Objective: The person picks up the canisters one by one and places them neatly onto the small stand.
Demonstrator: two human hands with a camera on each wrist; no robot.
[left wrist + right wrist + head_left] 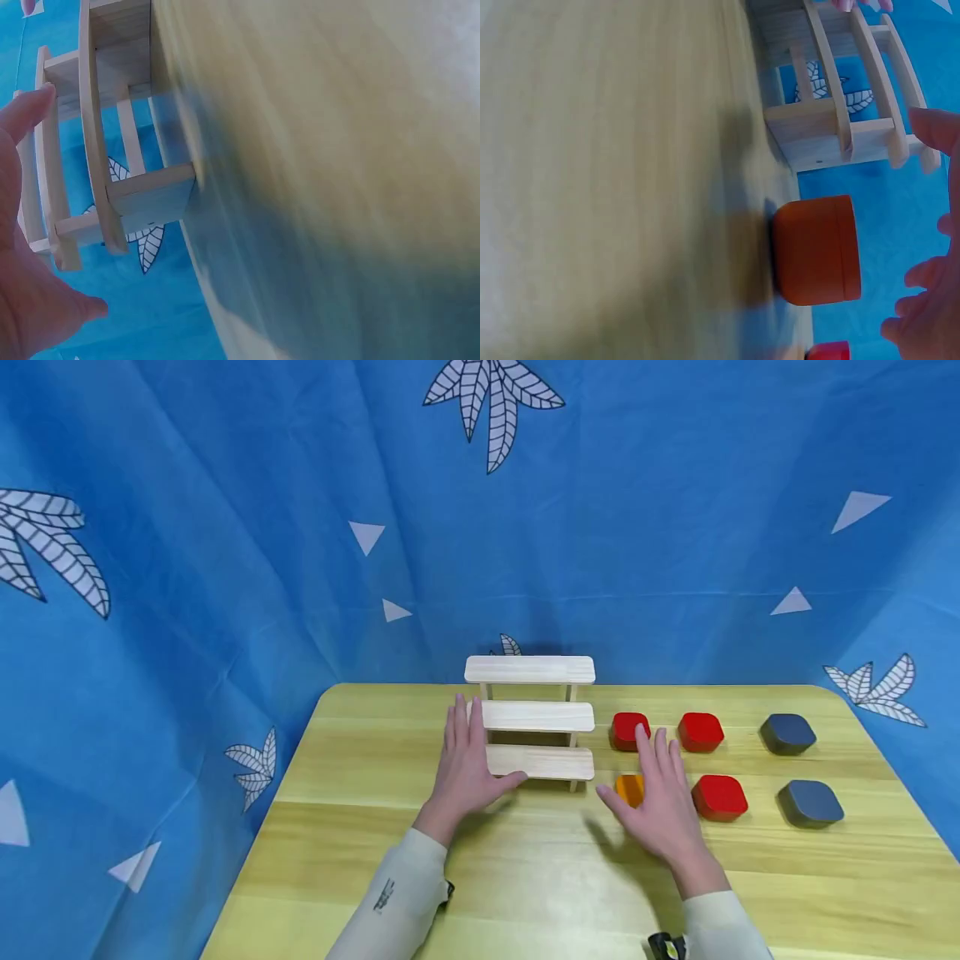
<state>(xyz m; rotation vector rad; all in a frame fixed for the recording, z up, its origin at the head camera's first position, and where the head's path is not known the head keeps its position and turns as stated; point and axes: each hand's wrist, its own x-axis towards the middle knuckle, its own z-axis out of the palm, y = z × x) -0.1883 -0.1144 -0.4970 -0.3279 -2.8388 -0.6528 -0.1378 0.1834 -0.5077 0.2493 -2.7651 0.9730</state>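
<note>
A three-tier wooden rack stands at the back of the table. My left hand hovers at its left side with fingers straight and thumb spread, overlapping the rack's left ends in the head view. My right hand is held over the table to the right of the rack, fingers extended, nothing in its grasp. Partly hidden behind that hand is an orange rounded block; the right wrist view shows the orange block beside the rack. A red rounded block sits just beyond the right fingertips.
Two more red blocks stand right of the right hand, one behind the other. Farther right are two dark grey-blue blocks. A blue patterned cloth hangs behind the wooden table and along its left side.
</note>
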